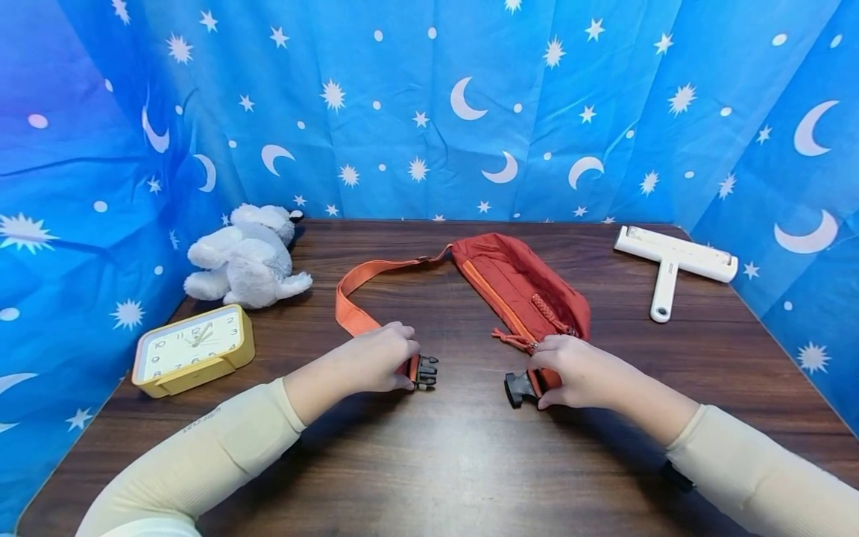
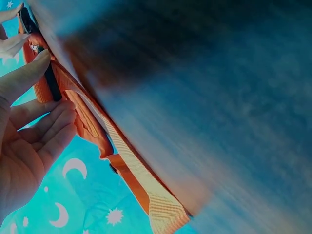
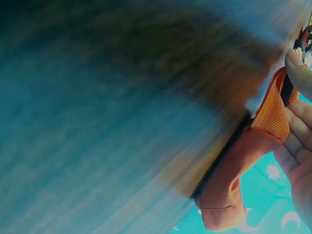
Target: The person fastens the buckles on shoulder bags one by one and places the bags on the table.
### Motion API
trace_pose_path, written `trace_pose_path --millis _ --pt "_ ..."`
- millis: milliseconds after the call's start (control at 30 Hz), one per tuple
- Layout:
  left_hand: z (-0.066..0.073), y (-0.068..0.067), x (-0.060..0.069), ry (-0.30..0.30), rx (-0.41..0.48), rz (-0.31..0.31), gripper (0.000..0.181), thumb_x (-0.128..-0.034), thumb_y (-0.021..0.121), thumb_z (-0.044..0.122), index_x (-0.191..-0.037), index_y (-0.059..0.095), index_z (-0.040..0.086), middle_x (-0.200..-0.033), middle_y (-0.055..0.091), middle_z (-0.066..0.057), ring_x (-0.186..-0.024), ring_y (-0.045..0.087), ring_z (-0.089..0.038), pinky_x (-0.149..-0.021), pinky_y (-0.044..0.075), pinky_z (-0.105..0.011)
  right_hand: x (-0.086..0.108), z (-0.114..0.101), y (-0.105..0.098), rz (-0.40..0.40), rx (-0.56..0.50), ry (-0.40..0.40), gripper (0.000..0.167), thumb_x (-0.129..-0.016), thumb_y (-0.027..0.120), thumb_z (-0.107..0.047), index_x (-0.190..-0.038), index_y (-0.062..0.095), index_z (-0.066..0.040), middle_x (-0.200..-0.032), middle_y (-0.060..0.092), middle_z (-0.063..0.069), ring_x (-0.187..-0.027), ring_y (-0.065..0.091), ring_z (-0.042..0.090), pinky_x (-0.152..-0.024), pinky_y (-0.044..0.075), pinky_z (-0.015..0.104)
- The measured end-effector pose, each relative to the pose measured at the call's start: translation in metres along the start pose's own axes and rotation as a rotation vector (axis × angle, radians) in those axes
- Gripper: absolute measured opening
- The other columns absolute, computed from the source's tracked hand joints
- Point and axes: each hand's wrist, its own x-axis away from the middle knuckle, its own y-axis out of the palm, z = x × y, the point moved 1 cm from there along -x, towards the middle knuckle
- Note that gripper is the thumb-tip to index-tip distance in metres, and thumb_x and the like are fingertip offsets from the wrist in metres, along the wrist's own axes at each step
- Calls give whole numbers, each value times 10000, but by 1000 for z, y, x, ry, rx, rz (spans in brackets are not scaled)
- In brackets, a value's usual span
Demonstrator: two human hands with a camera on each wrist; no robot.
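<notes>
Cream fitted sleeves, small grey lettering

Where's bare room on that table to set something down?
The table's near middle, between the sleeves, is widest. Another patch lies between the red bag, the white roller and the right sleeve. A smaller one sits between the orange strap and the bag. The left is crowded: plush toy and yellow clock sit close together.

blue fabric printed with moons and stars is hung behind and beside the brown table, where a glare is cast.
</notes>
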Motion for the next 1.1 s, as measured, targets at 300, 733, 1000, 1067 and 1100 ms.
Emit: trace_pose_path --millis 300,733,1000,1067,1100 --pt "1 -2 0 -26 -11 10 296 -748 788 329 -883 650 103 -766 424 50 -700 398 -124 -574 363 -248 -1 -1 -4 68 -2 -21 405 -618 871 -223 -921 676 -36 -866 615 5 -799 576 148 -697 480 365" --pt "3 -4 -1 -19 -30 37 317 -755 776 357 -886 647 99 -752 418 50 -685 395 -125 -569 355 -252 0 -2 -4 127 10 13 400 -618 870 -244 -918 676 -64 -864 609 -15 -787 565 128 -697 477 361" --pt "4 -5 0 6 -53 94 303 -742 784 353 -822 622 110 -730 400 48 -673 390 -133 -578 353 -259 -2 -4 -4 155 29 0 410 -614 870 -250 -913 674 -49 -853 615 -1 -770 572 135 -697 480 368" --pt "5 -5 0 6 -59 105 303 -740 786 348 -832 627 106 -734 407 47 -675 395 -133 -581 360 -262 -3 -4 -4 161 39 -1 413 -614 870 -252 -912 674 -44 -853 617 4 -768 573 140 -700 481 369" --pt "5 -5 0 4 -57 108 305 -740 786 345 -840 631 103 -739 414 44 -678 400 -135 -580 365 -264 -3 -4 -4 164 43 -1 415 -613 870 -254 -911 675 -42 -853 618 6 -767 574 142 -700 482 368"
